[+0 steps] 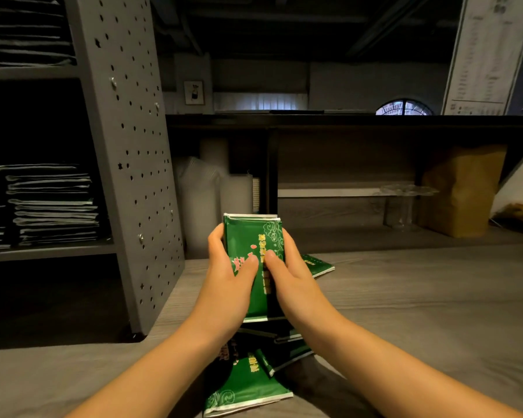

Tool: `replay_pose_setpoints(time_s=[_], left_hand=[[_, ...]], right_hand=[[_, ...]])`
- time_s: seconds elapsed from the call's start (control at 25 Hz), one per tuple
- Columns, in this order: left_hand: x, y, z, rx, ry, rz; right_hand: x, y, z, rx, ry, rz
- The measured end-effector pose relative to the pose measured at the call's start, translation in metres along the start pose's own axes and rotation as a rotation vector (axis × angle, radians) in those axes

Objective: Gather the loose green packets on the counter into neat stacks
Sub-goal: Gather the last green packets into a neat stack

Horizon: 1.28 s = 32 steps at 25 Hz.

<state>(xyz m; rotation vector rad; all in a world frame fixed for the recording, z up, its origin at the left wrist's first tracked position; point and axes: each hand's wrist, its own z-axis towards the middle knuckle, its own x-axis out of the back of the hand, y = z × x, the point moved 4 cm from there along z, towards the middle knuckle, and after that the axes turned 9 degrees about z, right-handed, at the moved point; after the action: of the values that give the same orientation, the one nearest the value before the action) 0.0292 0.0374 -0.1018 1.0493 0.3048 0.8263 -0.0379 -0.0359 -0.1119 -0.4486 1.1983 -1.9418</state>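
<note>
A bundle of green packets [252,236] stands upright above the grey counter [420,297], held between both hands. My left hand [227,273] grips its left edge, thumb across the printed front. My right hand [287,267] grips the right edge, its thumb also on the front. One loose green packet [319,263] lies flat just behind my right hand. More loose green packets [248,384] lie overlapping on the counter below my wrists, partly hidden by my forearms.
A grey perforated shelf unit [127,146] stands at the left with stacked dark packets [52,203] on its shelves. A low dark shelf [344,191] runs behind the counter, holding a clear stand [405,203], a brown paper bag [462,191] and white sleeves [206,200].
</note>
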Motion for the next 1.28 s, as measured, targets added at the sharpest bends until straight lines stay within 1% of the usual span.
replay_pose_setpoints(time_s=[0.08, 0.12, 0.2, 0.24, 0.4, 0.48, 0.52, 0.56, 0.6, 0.68, 0.88, 1.0, 1.04, 1.12, 1.28], left_hand=[[0.006, -0.001, 0.003, -0.001, 0.029, 0.035], [0.011, -0.001, 0.005, 0.002, 0.052, 0.047], [0.022, -0.001, 0.011, 0.016, 0.094, 0.053], [0.029, -0.001, 0.015, 0.021, 0.118, 0.051], [0.046, -0.005, 0.024, 0.006, 0.206, 0.119], [0.048, -0.006, 0.025, -0.001, 0.219, 0.151], [0.048, -0.006, 0.025, 0.003, 0.222, 0.154], [0.048, -0.007, 0.025, 0.009, 0.226, 0.151], [0.048, -0.007, 0.025, 0.015, 0.227, 0.144], [0.048, -0.008, 0.024, 0.025, 0.234, 0.123], [0.051, -0.003, 0.023, 0.021, 0.278, 0.083], [0.046, -0.004, 0.022, 0.055, 0.225, 0.080], [0.044, -0.006, 0.022, 0.078, 0.194, 0.071], [0.037, -0.007, 0.020, 0.117, 0.128, 0.040], [0.020, -0.002, 0.011, 0.150, -0.007, -0.056]], right_hand=[[0.009, 0.001, 0.008, -0.049, -0.010, -0.017], [0.019, 0.002, 0.012, -0.080, 0.024, -0.088], [0.039, 0.006, 0.018, -0.146, 0.066, -0.346], [0.048, 0.009, 0.019, -0.174, 0.050, -0.460], [0.053, 0.026, 0.010, -0.388, -0.178, -0.788], [0.045, 0.029, 0.005, -0.401, -0.293, -1.000], [0.042, 0.029, 0.005, -0.398, -0.318, -1.036], [0.041, 0.029, 0.005, -0.408, -0.325, -1.008], [0.041, 0.029, 0.005, -0.420, -0.320, -0.918], [0.040, 0.029, 0.005, -0.387, -0.271, -0.665], [0.048, -0.003, 0.011, -0.124, 0.066, -0.189], [0.054, -0.018, 0.013, -0.054, 0.208, 0.091], [0.054, -0.020, 0.013, -0.049, 0.227, 0.128], [0.049, -0.025, 0.011, -0.034, 0.214, 0.140], [0.027, -0.020, 0.004, 0.032, 0.199, 0.037]])
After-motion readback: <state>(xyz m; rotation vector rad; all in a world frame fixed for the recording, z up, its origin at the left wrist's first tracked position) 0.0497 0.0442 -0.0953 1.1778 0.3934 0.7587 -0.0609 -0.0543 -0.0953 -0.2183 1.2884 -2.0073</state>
